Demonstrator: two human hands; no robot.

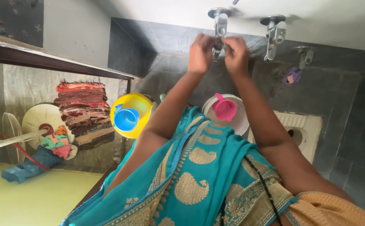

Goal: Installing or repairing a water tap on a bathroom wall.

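Three wall taps [219,23], two buckets [137,109], two mugs [224,108], and one stack of folded cloths [85,114].

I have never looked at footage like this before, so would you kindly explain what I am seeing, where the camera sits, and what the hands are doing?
There is no machine here: a person works with two bare hands, and the single picture comes from a camera worn on their head, looking steeply down over their teal and gold garment.

Both arms reach forward to a metal tap on the dark tiled wall. The left hand and the right hand meet at its spout; whether they grip anything small there is hidden by the fingers. A second tap is mounted to the right of it.

Below stand a yellow bucket with a blue mug in it, and a white bucket with a pink mug. Off to the left are a pile of folded cloths and a fan.
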